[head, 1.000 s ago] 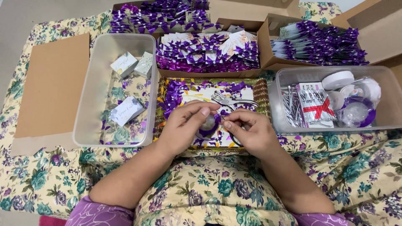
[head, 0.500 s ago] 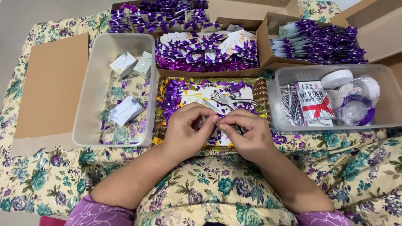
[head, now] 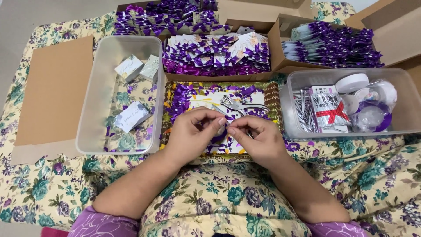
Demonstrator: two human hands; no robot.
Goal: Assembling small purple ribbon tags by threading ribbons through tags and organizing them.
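Left hand (head: pixel 193 134): pinches purple ribbon (head: pixel 218 137) with thumb and forefinger.
Right hand (head: pixel 256 138): pinches the same ribbon, fingertips meeting.
Ribbon: over tray (head: pixel 165 115).
Scissors (head: pixel 239 105): tray, 12 o'clock of hands.

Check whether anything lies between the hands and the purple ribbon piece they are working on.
Nothing visible does: the left hand and right hand meet fingertip to fingertip on the purple ribbon, above the tray. The scissors lie beyond them.

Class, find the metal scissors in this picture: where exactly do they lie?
In the head view, the scissors lie on the central tray among purple ribbon scraps, just beyond both hands' fingertips, between the two clear bins.
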